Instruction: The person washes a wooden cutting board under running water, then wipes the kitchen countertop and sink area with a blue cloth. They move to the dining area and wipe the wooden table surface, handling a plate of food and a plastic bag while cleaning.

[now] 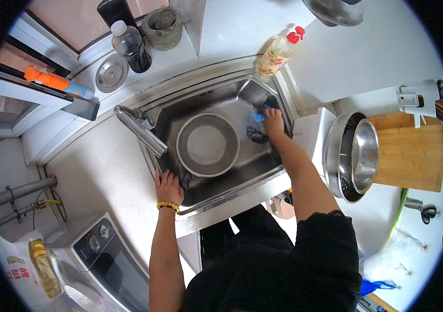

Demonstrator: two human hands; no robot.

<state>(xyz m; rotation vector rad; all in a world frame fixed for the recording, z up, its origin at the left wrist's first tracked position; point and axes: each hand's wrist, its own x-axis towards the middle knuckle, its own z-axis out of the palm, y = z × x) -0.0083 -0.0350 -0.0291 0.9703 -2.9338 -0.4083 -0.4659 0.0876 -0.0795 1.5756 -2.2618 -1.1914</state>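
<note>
My left hand (169,188) lies on the near left rim of a stainless steel sink (221,199), fingers slightly apart and nothing in them. A yellow bead bracelet (168,206) circles that wrist. Down in the sink, toward its right wall, the curled fingers of my right hand (274,124) are on a small blue cloth or sponge (259,116), partly hidden by them. Just below it is a dark oval thing (257,134); what it is I cannot tell. A round metal pan (206,145) sits in the middle of the basin, with only a pale, flat bottom visible inside.
A chrome faucet (141,130) reaches over the sink's left side. Behind stands a clear bottle with a red cap (275,56). Nested steel bowls (334,156) and a wooden cutting board (408,152) are at right. A countertop oven (108,261) stands at lower left.
</note>
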